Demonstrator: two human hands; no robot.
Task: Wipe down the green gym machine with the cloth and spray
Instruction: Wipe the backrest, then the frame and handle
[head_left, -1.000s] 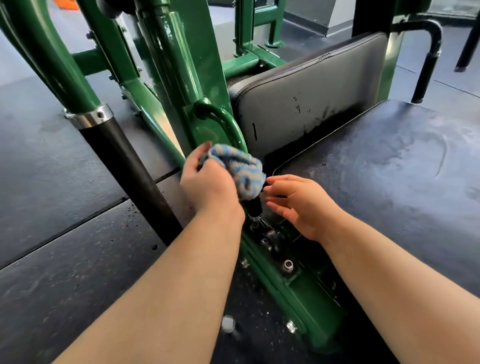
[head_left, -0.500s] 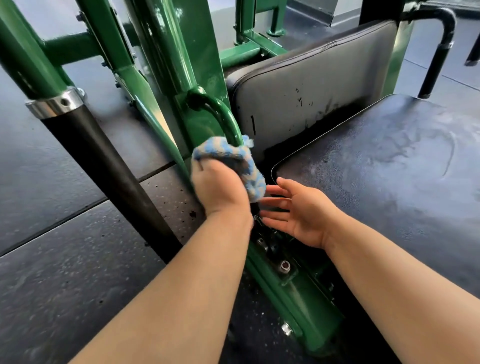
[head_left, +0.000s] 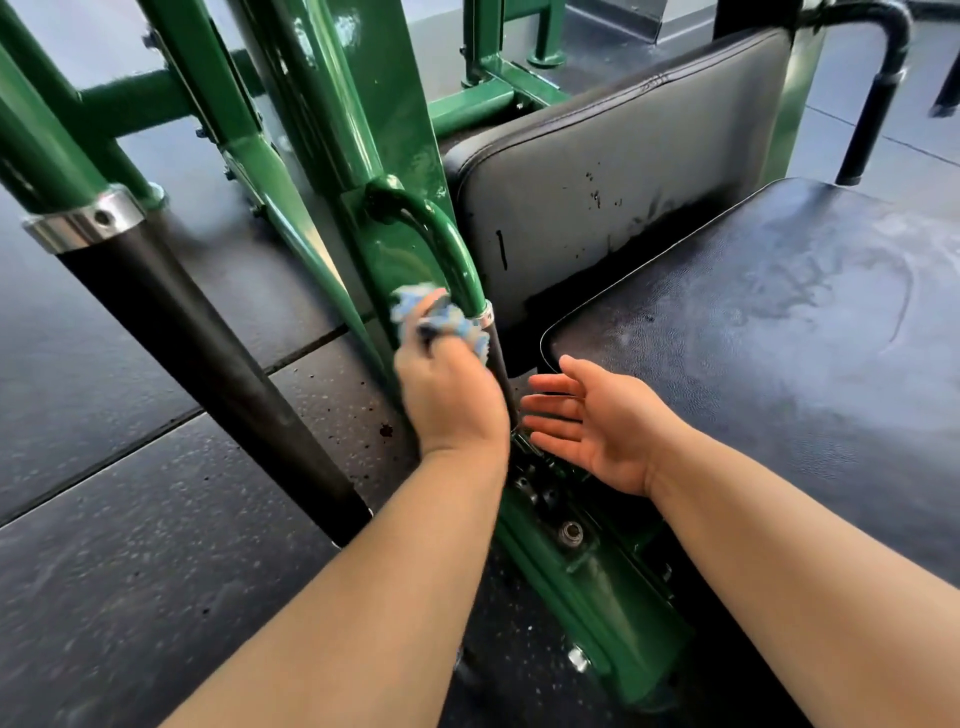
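Observation:
The green gym machine (head_left: 363, 135) fills the upper left, with a curved green handle (head_left: 447, 244) beside its upright. My left hand (head_left: 449, 395) grips a bunched blue and white cloth (head_left: 441, 317) and presses it against the lower end of that handle, where the green tube meets a black grip. My right hand (head_left: 592, 421) hovers just to the right, palm up and fingers spread, holding nothing. No spray bottle is in view.
A black padded backrest (head_left: 613, 171) and a damp-looking black seat pad (head_left: 779, 322) lie to the right. A black bar with a chrome collar (head_left: 208, 353) slants across the left. The green base rail with bolts (head_left: 587, 566) runs under my arms over dark rubber flooring (head_left: 130, 545).
My left hand has slid the cloth down the curved handle toward its black grip. My right hand has turned palm up and opened wider, staying beside the left.

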